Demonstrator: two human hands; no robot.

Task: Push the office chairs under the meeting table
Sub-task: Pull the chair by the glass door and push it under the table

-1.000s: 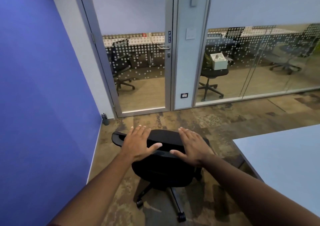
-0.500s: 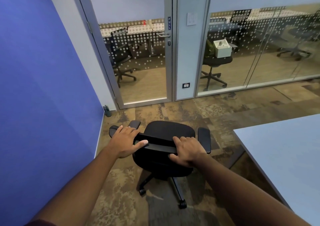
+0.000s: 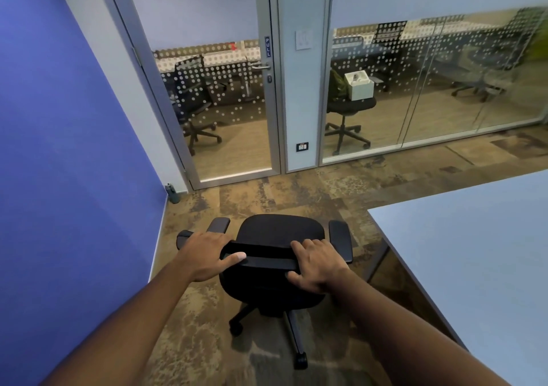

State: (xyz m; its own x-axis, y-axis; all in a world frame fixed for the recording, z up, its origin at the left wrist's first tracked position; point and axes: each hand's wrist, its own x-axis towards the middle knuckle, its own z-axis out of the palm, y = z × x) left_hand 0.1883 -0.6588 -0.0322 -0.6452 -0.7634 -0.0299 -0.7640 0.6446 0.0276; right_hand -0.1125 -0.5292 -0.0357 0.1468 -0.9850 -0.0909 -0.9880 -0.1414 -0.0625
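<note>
A: Head view first. What do the hands hold?

B: Both hands are on the top edge of the backrest of the black office chair [image 3: 278, 231]. The left hand [image 3: 204, 255] lies over the left end of that edge, fingers bent over the far side and the thumb stretched along the near side. The right hand [image 3: 317, 264] is closed around the right end, fingers on top, thumb under the edge toward the person.

A: And where is the chair, from the grip?

B: The seat is just beyond the held edge, with one armrest outside each hand. Under the grip you see the star base and the wheels on the brown patterned carpet [image 3: 281, 196]. The meeting table [image 3: 474, 252] is to the right of the right hand, near but not touching the chair; the chair is outside it, not under it.

A: What else is around?

B: Left of the left hand is the blue wall [image 3: 65, 148]. Far beyond the grip stands a glass door [image 3: 219, 89] marked PULL, and a glass partition [image 3: 430, 83] with other chairs behind.
</note>
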